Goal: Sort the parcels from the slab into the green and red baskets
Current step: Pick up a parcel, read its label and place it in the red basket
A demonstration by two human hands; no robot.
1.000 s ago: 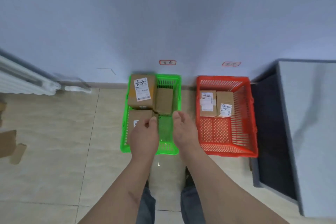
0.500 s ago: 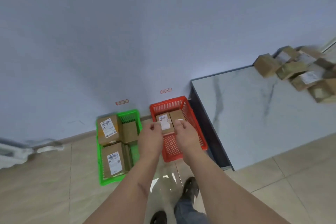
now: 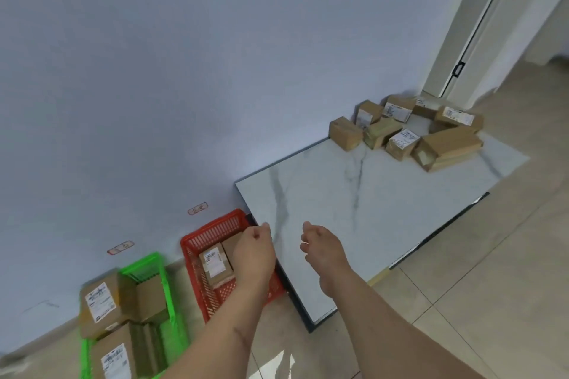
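A pile of several brown cardboard parcels (image 3: 406, 129) lies at the far end of the white marble slab (image 3: 385, 203) by the wall. The green basket (image 3: 177, 311) at the lower left holds three labelled parcels (image 3: 101, 304). The red basket (image 3: 197, 243) beside it holds two parcels (image 3: 215, 264). My left hand (image 3: 254, 252) hovers over the red basket's right side, fingers loosely curled, holding nothing. My right hand (image 3: 323, 251) is above the slab's near corner, fingers curled and apart, holding nothing.
A pale blue wall runs behind the baskets, with small red label tags (image 3: 197, 208) above each basket. A door frame (image 3: 468, 28) stands at the upper right. Beige tiled floor (image 3: 492, 286) surrounds the low slab.
My view has swung right from the baskets toward the slab. Both hands moved from over the green basket, past the red one, to the slab's near corner.
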